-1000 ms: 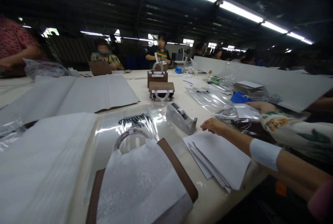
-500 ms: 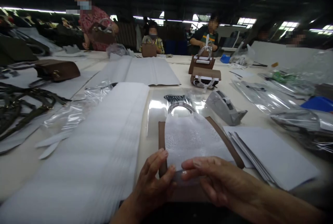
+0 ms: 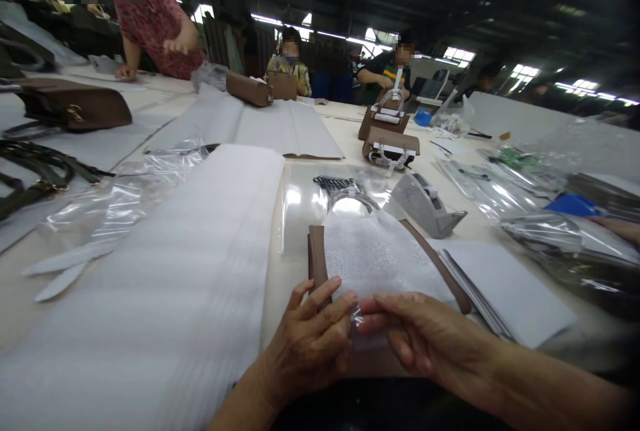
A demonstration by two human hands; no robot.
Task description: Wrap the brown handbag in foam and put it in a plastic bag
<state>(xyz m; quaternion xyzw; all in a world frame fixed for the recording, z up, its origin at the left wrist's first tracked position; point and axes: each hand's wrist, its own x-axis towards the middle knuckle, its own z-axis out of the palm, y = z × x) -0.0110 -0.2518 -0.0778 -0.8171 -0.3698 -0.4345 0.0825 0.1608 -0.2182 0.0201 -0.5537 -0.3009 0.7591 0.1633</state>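
Note:
A brown handbag (image 3: 316, 263) lies flat on the table in front of me, wrapped in white foam sheet (image 3: 375, 257), its handle wrapped in clear film. My left hand (image 3: 310, 344) and my right hand (image 3: 425, 341) meet at the near edge of the foam sheet. Their fingertips pinch a small piece of clear tape (image 3: 357, 315) against it. Neither hand holds anything else.
A thick stack of white foam sheets (image 3: 165, 284) lies to the left, a grey tape dispenser (image 3: 425, 204) and a pile of white paper (image 3: 505, 291) to the right. Two wrapped bags (image 3: 387, 141) stand farther back. Clear plastic bags, dark straps and other people surround the table (image 3: 20, 311).
The view swung left and down from the right side. My hands came onto the wrapped bag and their fingers closed together on a bit of tape at the foam's edge.

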